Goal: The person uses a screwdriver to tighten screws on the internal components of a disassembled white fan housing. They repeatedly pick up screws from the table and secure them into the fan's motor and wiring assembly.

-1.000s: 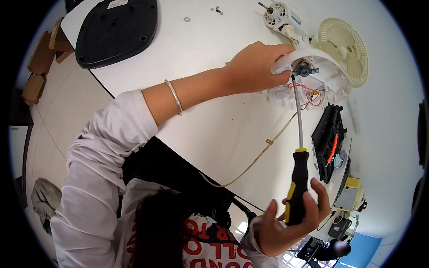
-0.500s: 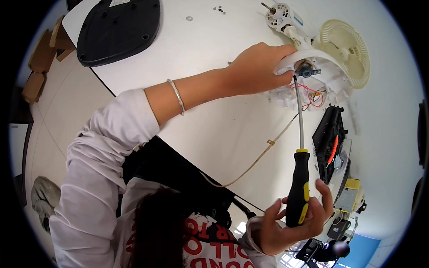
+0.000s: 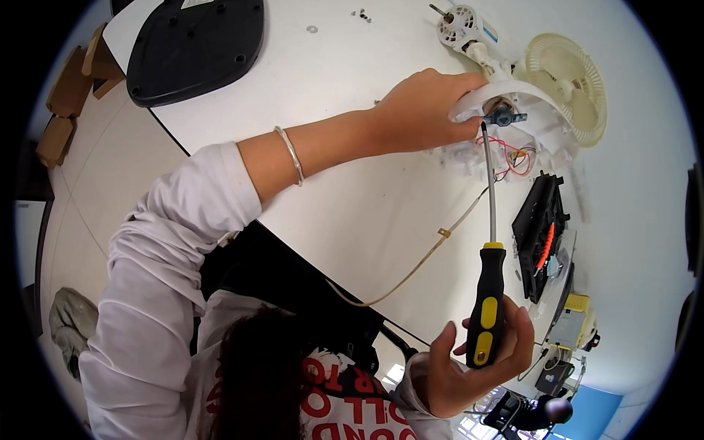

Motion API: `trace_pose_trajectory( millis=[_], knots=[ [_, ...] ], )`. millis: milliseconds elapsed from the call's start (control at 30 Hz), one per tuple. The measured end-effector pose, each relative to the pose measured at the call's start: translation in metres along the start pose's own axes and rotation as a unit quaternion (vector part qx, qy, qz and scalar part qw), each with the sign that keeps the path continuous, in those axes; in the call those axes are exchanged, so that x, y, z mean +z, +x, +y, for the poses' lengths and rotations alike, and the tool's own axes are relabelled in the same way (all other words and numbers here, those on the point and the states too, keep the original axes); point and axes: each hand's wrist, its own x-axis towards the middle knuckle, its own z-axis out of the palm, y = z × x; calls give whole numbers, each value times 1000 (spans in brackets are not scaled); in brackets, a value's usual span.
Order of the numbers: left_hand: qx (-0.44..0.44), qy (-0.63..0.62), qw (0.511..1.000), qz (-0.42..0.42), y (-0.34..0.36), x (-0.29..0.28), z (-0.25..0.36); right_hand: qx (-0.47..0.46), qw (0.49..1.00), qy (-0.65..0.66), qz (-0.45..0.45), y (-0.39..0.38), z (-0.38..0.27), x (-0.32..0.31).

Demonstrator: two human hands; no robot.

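My left hand (image 3: 419, 114) is closed on the rim of a white plastic fan base (image 3: 546, 106), thumb and fingers on either side of its edge. Inside the base sits a dark metal fitting (image 3: 502, 117), with red and black wires (image 3: 507, 155) next to it. A long screwdriver (image 3: 488, 301) with a black and yellow handle points away from me, its tip at the base beside my left thumb. The handle's lower end lies among the fingers of my right hand (image 3: 477, 378), thumb slightly apart from it. Whether the tip sits in a screw cannot be made out.
The fan's motor (image 3: 456, 29) and a cream round fan grille (image 3: 568, 81) lie beyond the base. A black tool case (image 3: 539, 235) is at right. Far left lies a black plate (image 3: 194, 51); small screws (image 3: 361, 15) are near the far edge. A cord (image 3: 411, 275) crosses the table.
The screwdriver handle has turned about its length, so both yellow patches now face up. My right fingers have shifted around it. My left hand stays where it was.
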Motion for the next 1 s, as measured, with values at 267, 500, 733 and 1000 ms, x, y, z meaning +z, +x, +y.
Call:
trace_pose_trajectory(
  millis=[267, 500, 733, 1000],
  knots=[
    [-11, 8, 1000, -11, -1, -1, 3, -23, 994, 34, 98, 2, 12, 2],
    [-49, -7, 998, -45, 0, -5, 9, 120, 983, 55, 130, 9, 12, -9],
    [19, 17, 1000, 4, -2, 0, -1, -50, 995, 39, 82, 8, 7, 6],
    [-42, 7, 998, -49, 0, -3, 11, -51, 983, 55, 168, 19, 22, -1]
  ],
)
